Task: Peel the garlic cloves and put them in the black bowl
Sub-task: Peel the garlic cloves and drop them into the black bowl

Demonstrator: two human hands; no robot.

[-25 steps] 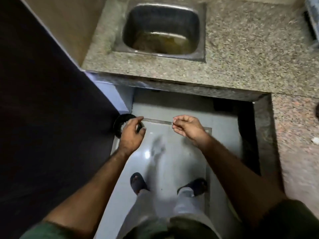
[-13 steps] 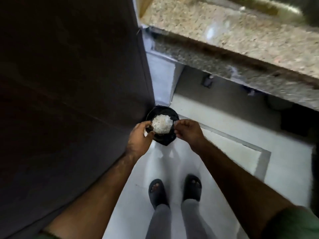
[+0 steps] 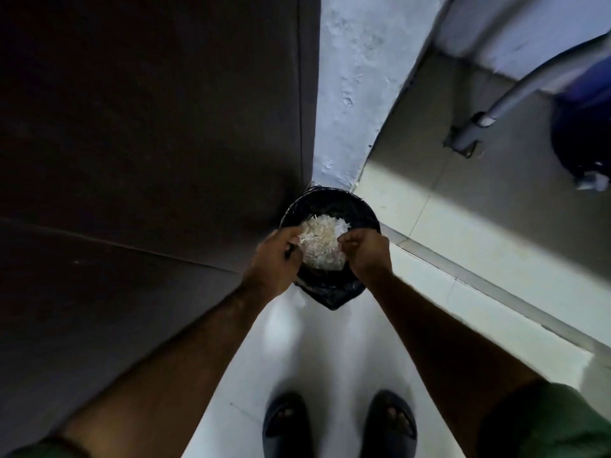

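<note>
Head view, near to far. At the bottom edge, two dark slippers (image 3: 287, 424) planted on glossy pale floor tiles (image 3: 330, 352), toes pointing up the frame. From the lower corners, two bare forearms in green sleeves (image 3: 545, 424) converging toward the middle. Left hand (image 3: 276, 257) just left of centre, fingers curled, holding a rim at the edge of a heap of pale garlic peels (image 3: 322, 244); whether that rim belongs to a bowl or only to the bin behind, cannot tell. Right hand (image 3: 367, 251) just right of centre, fingers curled inward in a loose fist, fingertips touching the right side of the heap; whether anything is pinched between them, cannot tell. Directly behind and under both hands, a round black bin (image 3: 330, 201) lined with a black bag, standing on the floor in the corner. Left half of the frame filled by a dark brown panel (image 3: 148, 127). Beyond the bin, a pale blue plastered wall (image 3: 357, 77) at top centre. Upper right: a grey pipe (image 3: 515, 94) running diagonally to a floor bracket, beside a dark blue rounded container (image 3: 582, 133).
</note>
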